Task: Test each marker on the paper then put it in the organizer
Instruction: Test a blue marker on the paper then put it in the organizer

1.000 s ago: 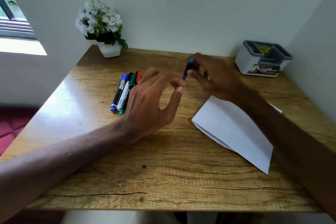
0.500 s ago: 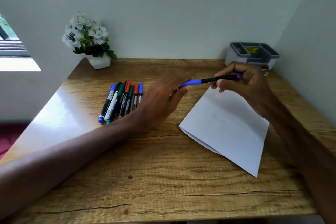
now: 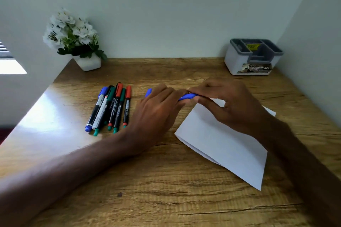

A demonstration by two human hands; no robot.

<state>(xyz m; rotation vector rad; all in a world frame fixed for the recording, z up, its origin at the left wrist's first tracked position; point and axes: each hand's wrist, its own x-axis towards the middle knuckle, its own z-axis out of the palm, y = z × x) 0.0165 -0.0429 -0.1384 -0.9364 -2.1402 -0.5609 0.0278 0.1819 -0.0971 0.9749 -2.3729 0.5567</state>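
As the right hand (image 3: pixel 234 105) grips the blue marker (image 3: pixel 187 96), the left hand (image 3: pixel 156 114) pinches its other end

Behind the paper (image 3: pixel 221 138), open tabletop (image 3: pixel 166 180) runs to the organizer (image 3: pixel 252 61) in the far right corner, boxed in by the back wall (image 3: pixel 166 14) and the right wall (image 3: pixel 313 42). Over the paper's far edge the left hand (image 3: pixel 156 114) and right hand (image 3: pixel 234 105) both grip a blue marker (image 3: pixel 186 96), barring that path. Left of the paper lies a row of markers (image 3: pixel 110 108); far left behind it stands a flower pot (image 3: pixel 89 63).
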